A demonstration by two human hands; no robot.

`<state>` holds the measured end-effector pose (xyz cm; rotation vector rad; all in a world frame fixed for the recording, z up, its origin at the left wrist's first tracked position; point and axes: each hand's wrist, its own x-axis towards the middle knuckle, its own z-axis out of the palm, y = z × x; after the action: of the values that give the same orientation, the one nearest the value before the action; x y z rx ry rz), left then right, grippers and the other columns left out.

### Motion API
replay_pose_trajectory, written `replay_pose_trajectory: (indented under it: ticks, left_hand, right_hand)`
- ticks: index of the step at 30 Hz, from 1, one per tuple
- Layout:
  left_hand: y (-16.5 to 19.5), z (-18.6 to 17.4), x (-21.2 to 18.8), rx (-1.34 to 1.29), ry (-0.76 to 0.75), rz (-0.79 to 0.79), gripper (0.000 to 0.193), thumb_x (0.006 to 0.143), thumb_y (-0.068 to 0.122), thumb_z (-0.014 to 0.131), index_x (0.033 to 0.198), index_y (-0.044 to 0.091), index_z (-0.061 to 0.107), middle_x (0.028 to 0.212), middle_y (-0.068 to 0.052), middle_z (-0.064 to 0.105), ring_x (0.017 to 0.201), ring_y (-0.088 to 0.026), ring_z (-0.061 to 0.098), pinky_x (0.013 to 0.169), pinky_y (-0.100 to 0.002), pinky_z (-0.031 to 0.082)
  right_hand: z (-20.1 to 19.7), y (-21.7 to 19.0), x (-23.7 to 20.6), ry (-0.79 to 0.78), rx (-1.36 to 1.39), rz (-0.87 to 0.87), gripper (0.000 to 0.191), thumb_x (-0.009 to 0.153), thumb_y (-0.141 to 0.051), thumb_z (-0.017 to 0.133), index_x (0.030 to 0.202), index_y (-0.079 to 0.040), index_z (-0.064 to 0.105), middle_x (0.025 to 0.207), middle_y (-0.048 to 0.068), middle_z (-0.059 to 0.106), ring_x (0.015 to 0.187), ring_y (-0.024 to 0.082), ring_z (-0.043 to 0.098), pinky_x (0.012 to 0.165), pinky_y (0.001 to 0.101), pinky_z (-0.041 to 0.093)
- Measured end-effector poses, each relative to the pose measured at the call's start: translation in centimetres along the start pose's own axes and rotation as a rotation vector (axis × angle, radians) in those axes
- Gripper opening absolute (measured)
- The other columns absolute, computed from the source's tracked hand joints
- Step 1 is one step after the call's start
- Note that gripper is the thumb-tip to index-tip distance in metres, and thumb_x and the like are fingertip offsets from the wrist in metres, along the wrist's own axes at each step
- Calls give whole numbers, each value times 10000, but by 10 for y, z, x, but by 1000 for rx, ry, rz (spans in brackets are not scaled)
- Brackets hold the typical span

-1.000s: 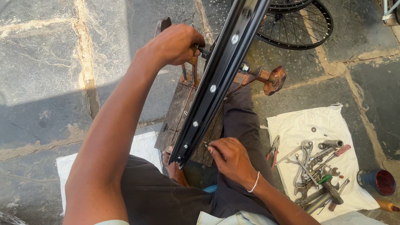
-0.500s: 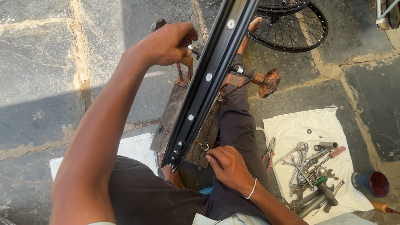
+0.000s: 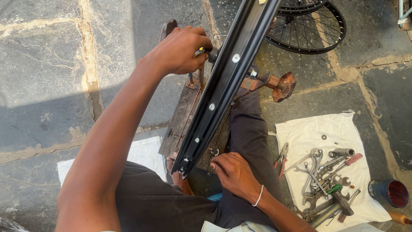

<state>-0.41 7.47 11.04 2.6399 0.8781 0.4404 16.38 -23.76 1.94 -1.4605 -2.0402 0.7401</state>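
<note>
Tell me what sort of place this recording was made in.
Probably an outdoor, ground-level bicycle repair spot. The person sits on stone paving with a black wheel rim in a wooden stand; spanners and pliers lie on a white cloth, and spoked wheels lie nearby.

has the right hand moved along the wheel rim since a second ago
Cannot tell. The right hand sits at the black rim's lower end by the wooden stand, as before; the head camera itself shifted.

The stone floor (image 3: pixel 51 64) carries a white cloth (image 3: pixel 317 137) strewn with tools (image 3: pixel 322 176), a wheel (image 3: pixel 309 25), a wooden stand (image 3: pixel 184 116) and a red can (image 3: pixel 392 193).
</note>
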Motion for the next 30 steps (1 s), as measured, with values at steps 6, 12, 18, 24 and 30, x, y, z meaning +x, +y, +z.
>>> replay_pose_trajectory:
  ticks: [6,12,18,24,30]
  left_hand:
    - [0,6,-3,152,85,166,157,920,143,680,991,31,764,957,-94,685,971,-286,668,949,-453,493]
    - [-3,20,-13,372,309,342,79,977,92,693,955,16,704,961,-98,654,933,-261,672,967,-412,504]
    - [-5,21,-1,270,352,340,414,781,153,634,1135,-44,720,1081,-155,702,990,-263,686,891,-415,492]
    - [5,4,1,217,-95,39,253,1068,205,592,991,22,749,927,-139,707,890,-315,699,939,-449,520]
    - [1,1,-4,82,72,129,114,863,67,682,956,28,734,939,-139,702,892,-355,688,850,-475,527]
  right_hand:
    - [1,0,1,3,-3,-20,152,945,-167,674,991,-27,710,956,111,753,904,280,713,879,417,510]
    - [-1,1,-3,8,-7,-8,161,953,-172,666,996,-26,717,949,110,758,889,275,718,873,414,512]
    - [1,-2,-1,-15,4,4,181,961,-193,670,994,-23,719,927,110,756,864,267,721,871,414,515]
    - [-2,-6,0,6,-1,-25,169,955,-180,677,998,-21,717,933,112,754,874,274,717,867,413,514]
    - [-27,-21,16,109,-77,-74,144,902,-110,708,1009,-14,708,987,136,738,925,305,711,858,411,536]
